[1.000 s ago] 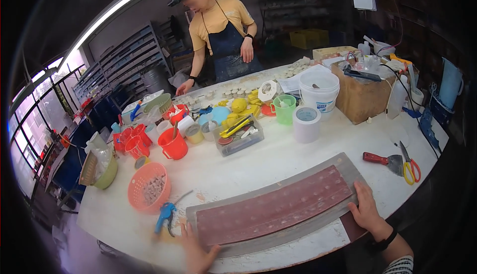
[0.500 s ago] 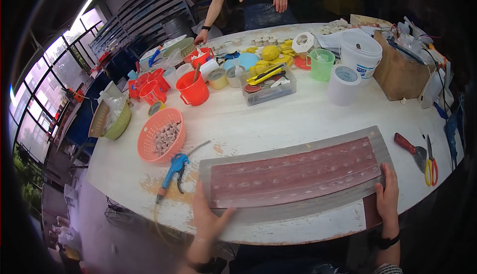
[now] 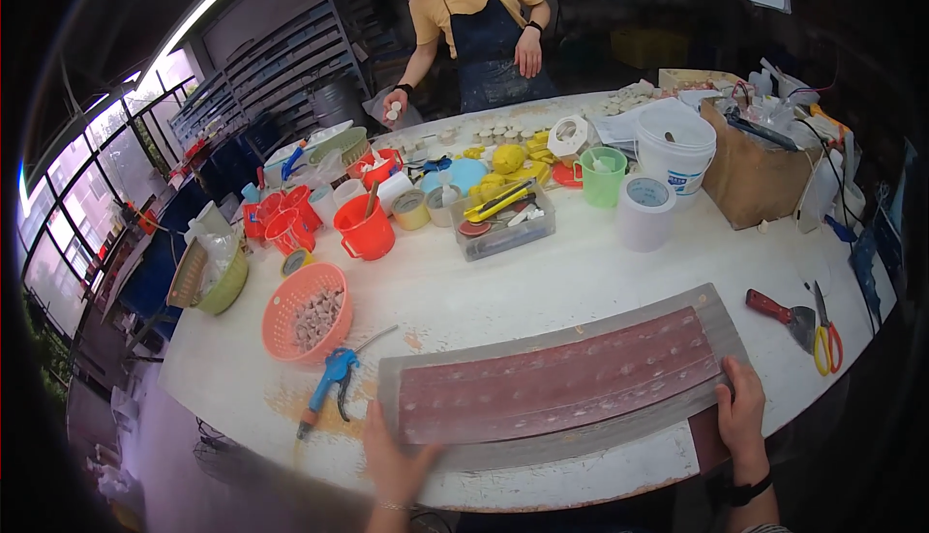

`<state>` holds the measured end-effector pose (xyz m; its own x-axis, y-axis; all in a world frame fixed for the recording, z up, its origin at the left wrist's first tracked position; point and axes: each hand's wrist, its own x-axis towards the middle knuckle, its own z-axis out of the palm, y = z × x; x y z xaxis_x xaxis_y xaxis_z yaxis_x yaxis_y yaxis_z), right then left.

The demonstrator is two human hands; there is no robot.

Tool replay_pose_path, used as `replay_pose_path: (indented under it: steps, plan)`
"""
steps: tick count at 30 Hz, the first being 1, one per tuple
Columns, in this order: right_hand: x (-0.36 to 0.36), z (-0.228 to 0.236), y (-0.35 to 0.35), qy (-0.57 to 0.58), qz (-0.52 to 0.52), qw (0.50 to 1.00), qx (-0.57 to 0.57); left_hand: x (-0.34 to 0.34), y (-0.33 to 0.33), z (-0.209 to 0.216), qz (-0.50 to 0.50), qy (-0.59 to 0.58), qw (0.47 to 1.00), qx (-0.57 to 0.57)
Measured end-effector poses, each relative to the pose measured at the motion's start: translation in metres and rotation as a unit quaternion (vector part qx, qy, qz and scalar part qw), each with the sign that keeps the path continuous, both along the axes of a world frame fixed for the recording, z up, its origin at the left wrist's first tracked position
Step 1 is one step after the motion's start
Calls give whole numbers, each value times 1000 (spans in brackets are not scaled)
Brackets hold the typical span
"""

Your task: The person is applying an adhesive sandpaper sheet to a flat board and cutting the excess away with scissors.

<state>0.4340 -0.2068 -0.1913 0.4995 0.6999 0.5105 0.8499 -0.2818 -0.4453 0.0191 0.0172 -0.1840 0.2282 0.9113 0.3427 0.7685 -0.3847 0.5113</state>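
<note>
A long grey board (image 3: 721, 315) lies on the table in front of me, a dark red sheet (image 3: 561, 373) with rows of whitish marks on top of it. My left hand (image 3: 395, 460) holds the left end, its thumb stretched along the front edge and its fingers at the side. At the opposite end, my right hand (image 3: 740, 407) grips the right edge, fingers bent against it. Part of another dark red piece (image 3: 709, 439) shows under the board's front right corner. To the left lies a blue air blow gun (image 3: 334, 378) with a thin metal nozzle.
A pink basket (image 3: 276, 315) of small greyish pieces stands beyond the blow gun. On the right lie a red-handled scraper (image 3: 771, 307) and scissors (image 3: 828, 347). Red cups, a clear tool box (image 3: 508, 238) and a white bucket (image 3: 673, 151) line the back. Across the table stands a person (image 3: 484, 30).
The view has tilted up, so the table sits lower in it. Both my hands stay on the board's ends. The person opposite has raised a hand holding small whitish pieces.
</note>
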Motion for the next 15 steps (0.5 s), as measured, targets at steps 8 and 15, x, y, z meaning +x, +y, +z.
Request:
replay_pose_path:
  steps: [8, 15]
  plan:
    - [1, 0, -3, -24, -3, 1000, 17, 2, 4, -2, 2, -14, 999, -38]
    - [2, 0, -4, -49, 8, 999, 20, 2, 0, 4, -41, -64, 997, -28]
